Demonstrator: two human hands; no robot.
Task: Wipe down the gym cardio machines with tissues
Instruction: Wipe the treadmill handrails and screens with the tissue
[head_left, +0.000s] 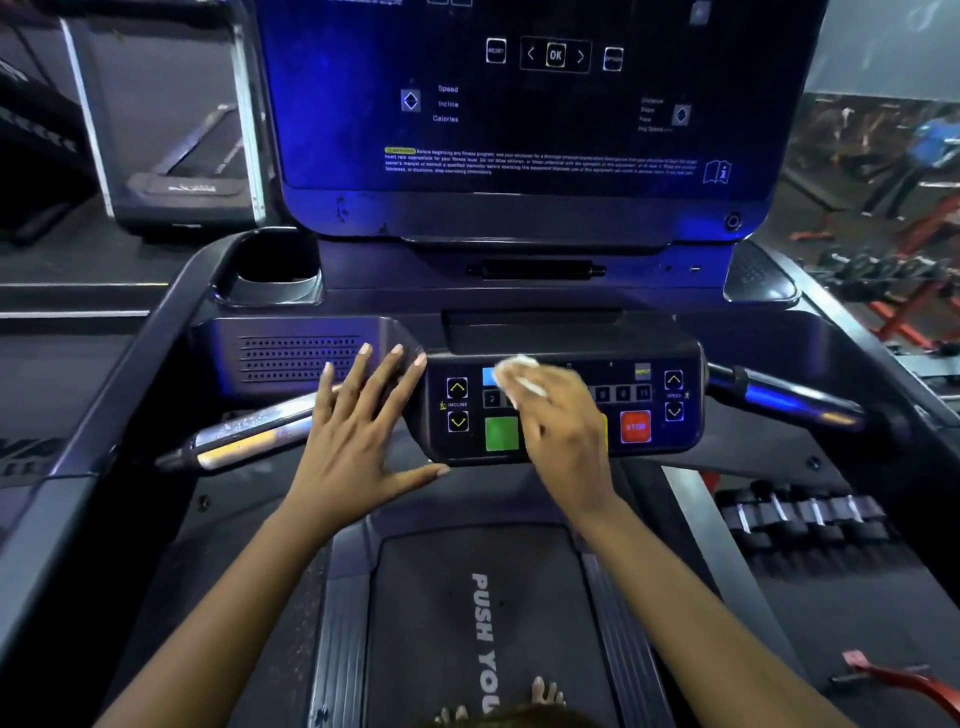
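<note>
White tissue (519, 376) is being pressed onto the upper keys of a treadmill's control panel (563, 358) as a person's right hand (561, 431), blurred, is gripping it with fingers curled over the wad; the left hand (363, 431) is hovering at the panel's left edge, fingers straight and spread wide, holding nothing; a green button (502, 434) is showing on the panel just left of the right hand, and a red STOP button (635, 427) is glowing toward the panel's right end; a dark display screen (530, 104) is rising above the panel, a chrome handlebar (244, 441) is jutting out to its left, and the treadmill belt (483, 623) is lying below it.
</note>
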